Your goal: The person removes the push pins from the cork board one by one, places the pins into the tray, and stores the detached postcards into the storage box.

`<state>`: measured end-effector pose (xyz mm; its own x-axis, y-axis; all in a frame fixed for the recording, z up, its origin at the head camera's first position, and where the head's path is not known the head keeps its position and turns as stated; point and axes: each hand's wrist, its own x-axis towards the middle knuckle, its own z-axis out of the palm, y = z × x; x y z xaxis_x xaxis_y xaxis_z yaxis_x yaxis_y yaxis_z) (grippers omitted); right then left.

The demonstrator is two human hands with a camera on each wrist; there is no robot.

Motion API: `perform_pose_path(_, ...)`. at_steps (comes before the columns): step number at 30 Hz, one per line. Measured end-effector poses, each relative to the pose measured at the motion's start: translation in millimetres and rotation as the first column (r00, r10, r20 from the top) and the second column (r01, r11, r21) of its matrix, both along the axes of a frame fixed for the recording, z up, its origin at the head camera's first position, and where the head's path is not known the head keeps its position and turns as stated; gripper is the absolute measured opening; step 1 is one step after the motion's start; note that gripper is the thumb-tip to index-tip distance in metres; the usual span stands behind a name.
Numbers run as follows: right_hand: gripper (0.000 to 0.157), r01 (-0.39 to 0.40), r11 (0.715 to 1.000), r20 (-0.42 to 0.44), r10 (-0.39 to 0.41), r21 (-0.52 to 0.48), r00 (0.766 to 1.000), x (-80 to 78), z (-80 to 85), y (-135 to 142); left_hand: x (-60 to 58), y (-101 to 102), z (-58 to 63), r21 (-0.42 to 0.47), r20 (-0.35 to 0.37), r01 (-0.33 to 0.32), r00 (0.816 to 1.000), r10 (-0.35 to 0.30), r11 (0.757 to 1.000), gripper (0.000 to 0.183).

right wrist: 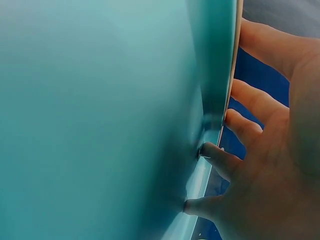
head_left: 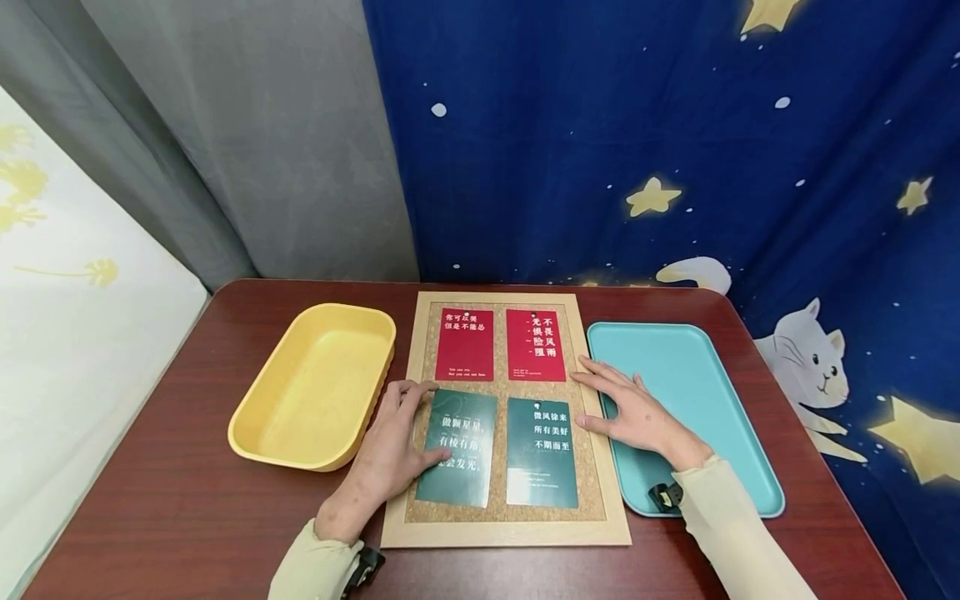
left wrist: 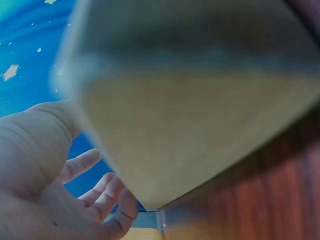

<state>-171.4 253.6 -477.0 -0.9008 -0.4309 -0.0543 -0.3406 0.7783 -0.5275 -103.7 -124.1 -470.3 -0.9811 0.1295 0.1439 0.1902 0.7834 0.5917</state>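
Observation:
A cork board (head_left: 500,433) in a pale wooden frame lies on the table, bearing two red cards above two green cards. My left hand (head_left: 390,442) lies over the board's left edge, thumb on the lower-left green card (head_left: 465,417) and forefinger by that card's top corner. This card sits slightly tilted. In the left wrist view, the fingers (left wrist: 107,197) spread loosely beside the frame. My right hand (head_left: 626,412) reaches across the blue tray (head_left: 693,358), its extended fingertips at the board's right frame, near the lower-right green card (head_left: 542,483).
A yellow bin (head_left: 315,392) stands left of the board on the dark red table (head_left: 172,450). Small pins show at the tops of the left red card (head_left: 465,350), the right red card (head_left: 525,362) and the lower-right green card. Curtains hang behind the table.

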Motion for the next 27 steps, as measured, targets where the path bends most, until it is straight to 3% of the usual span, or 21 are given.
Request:
perform_pose_path(8,0.073,0.000,1.000,-0.003,0.000,-0.005,1.000,-0.6,-2.1,1.0,-1.8,0.3,-1.7,0.081,-0.051,0.028,0.998,-0.024,0.996,0.097)
perform_pose_path(27,0.074,0.000,1.000,-0.002,0.000,-0.011,1.000,-1.5,-2.3,2.3,-4.1,6.8,2.2,0.231,-0.112,0.039,0.994,-0.013,0.972,0.098)
